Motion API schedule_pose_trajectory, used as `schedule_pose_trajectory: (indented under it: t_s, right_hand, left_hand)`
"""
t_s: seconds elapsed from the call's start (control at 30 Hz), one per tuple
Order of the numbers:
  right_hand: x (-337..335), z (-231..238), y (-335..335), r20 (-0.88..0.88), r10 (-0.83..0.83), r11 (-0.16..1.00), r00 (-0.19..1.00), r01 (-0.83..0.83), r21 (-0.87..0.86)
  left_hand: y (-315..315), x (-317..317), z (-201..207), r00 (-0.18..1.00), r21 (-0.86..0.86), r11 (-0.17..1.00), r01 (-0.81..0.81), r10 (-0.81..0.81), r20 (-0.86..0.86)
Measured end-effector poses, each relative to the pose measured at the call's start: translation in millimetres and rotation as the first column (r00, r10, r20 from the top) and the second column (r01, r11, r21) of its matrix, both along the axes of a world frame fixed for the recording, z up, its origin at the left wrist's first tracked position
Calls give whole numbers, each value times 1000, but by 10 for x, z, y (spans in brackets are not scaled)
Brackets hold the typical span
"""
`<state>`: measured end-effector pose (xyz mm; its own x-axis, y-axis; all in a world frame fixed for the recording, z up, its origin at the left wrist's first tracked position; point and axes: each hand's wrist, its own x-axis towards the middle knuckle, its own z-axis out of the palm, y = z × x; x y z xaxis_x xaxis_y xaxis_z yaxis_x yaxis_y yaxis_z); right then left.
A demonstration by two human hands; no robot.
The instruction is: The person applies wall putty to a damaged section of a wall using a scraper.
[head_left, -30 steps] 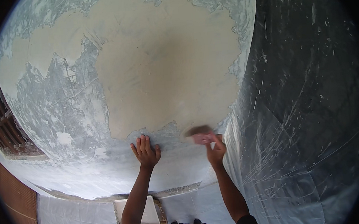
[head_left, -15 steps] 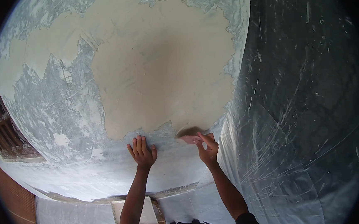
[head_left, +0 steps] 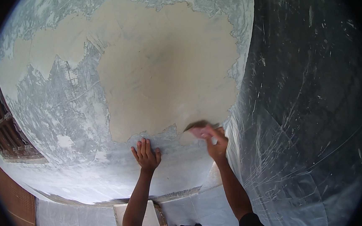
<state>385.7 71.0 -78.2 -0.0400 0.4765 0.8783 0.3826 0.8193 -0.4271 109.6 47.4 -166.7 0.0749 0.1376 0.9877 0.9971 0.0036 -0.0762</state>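
Note:
My left hand (head_left: 146, 155) lies with fingers spread on the bare grey wall (head_left: 76, 120), just below the lower edge of a large beige patch of wet-looking filler (head_left: 146, 90). Nothing is in it. To the right, my right hand (head_left: 218, 145) grips a wide pinkish plastering scraper (head_left: 199, 131), slightly blurred. Its dark edge is tilted against or close over the lower right edge of the filler; I cannot tell whether it touches. A small smear of filler lies under the scraper.
A dark, splattered plastic sheet (head_left: 309, 83) hangs along the right side and bunches beside the wall's edge. Below, a white-topped box (head_left: 151, 216) stands on grey floor sheeting (head_left: 79, 216), partly behind my left forearm. A barred opening (head_left: 10, 129) is at far left.
My right hand has moved up and to the right with the scraper, which has turned its edge upward. The left hand keeps its place on the wall; the whole view has shifted slightly.

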Motion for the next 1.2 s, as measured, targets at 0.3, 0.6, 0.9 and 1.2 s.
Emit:
schedule_pose_trajectory:
  t_s: [0.3,0.6,0.9,1.2]
  right_hand:
    - [-19,-12,-35,-69,86,996,994,-84,26]
    - [119,245,35,-822,22,990,569,-129,-62]
    - [-130,-306,9,-92,10,996,996,-18,-90]
    - [214,-295,54,-771,94,956,629,-272,-106]
  left_hand:
    - [-2,8,3,1000,-31,1000,-3,3,-27]
    - [5,10,-12,1000,-3,1000,4,-4,-2]
    - [-14,-16,-7,1000,-21,1000,-9,9,-2]
    - [29,34,4,1000,-2,1000,7,-7,-8]
